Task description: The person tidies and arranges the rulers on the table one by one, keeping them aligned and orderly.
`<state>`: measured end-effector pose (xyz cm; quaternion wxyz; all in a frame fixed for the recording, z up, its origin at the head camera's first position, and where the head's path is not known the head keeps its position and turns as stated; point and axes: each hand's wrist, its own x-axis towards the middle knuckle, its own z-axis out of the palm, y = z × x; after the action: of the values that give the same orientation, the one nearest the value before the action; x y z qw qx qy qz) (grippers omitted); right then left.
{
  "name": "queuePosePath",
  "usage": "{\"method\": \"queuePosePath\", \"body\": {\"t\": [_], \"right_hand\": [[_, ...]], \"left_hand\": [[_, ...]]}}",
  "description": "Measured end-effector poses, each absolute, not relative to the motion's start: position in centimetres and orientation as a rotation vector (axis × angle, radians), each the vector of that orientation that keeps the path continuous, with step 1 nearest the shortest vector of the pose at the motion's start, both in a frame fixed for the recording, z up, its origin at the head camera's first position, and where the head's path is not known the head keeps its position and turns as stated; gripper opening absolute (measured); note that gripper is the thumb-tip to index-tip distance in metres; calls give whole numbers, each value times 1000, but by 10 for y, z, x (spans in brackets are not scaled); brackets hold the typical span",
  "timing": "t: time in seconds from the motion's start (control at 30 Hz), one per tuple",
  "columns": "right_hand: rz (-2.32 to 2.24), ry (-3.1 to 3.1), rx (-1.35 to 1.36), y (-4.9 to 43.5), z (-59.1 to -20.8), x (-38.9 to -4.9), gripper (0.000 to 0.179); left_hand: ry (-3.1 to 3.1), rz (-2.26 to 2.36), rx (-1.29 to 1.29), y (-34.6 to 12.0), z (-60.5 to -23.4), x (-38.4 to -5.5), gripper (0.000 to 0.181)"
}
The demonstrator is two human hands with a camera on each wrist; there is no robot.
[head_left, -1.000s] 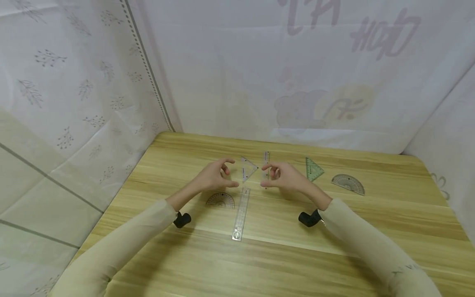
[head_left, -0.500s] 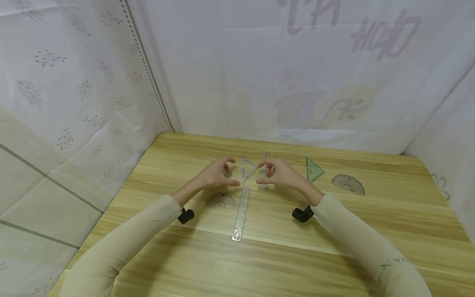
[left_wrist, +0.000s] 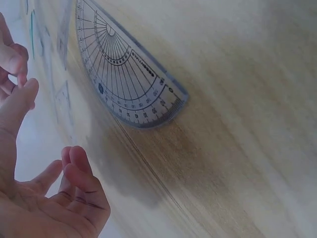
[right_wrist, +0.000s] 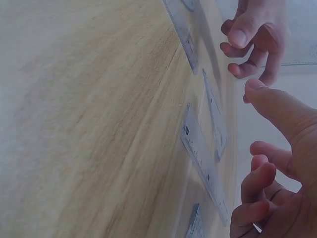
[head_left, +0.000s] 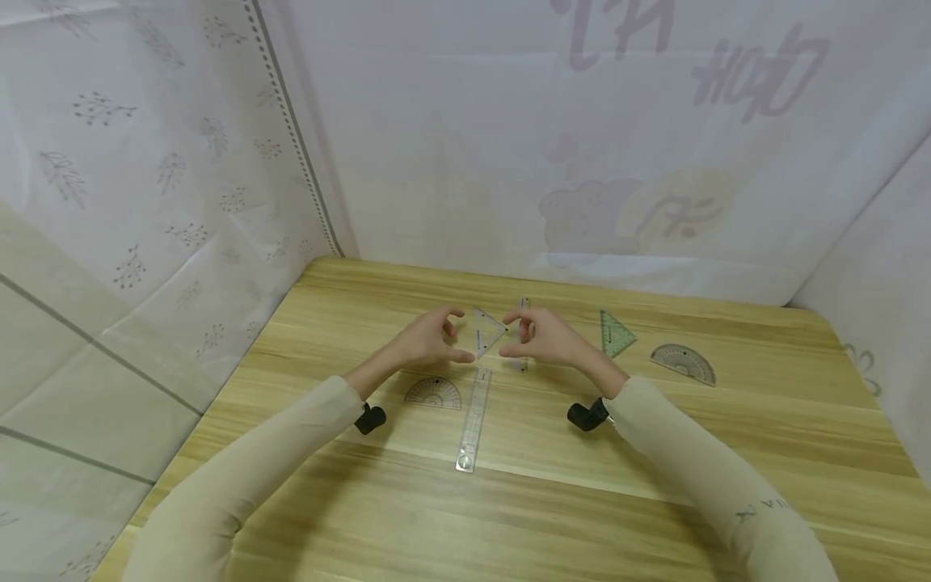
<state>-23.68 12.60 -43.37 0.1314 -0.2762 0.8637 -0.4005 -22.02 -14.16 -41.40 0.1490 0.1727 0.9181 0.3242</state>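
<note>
Nearest lies a long clear ruler [head_left: 473,420], with a small protractor [head_left: 434,393] to its left; a greyer protractor [head_left: 685,364] sits well off to the right. Farther back, the left hand [head_left: 429,337] and right hand [head_left: 547,335] are loose, thumbs parted from fingers, gripping nothing. The right one has just drifted leftward, so they now closely flank the clear set square [head_left: 480,335], seemingly the focus of the work. The right hand partly hides a short ruler [head_left: 524,302]; a green set square [head_left: 614,335] lies beyond it, rightward.
</note>
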Motion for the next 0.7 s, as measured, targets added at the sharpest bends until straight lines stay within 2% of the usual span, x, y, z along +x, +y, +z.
{"method": "queuePosePath", "body": {"t": [0.7], "right_hand": [[-1071,2541,-762,115,-437,-258,61]], "left_hand": [[2580,1134,560,-138,-434,-240,85]]}}
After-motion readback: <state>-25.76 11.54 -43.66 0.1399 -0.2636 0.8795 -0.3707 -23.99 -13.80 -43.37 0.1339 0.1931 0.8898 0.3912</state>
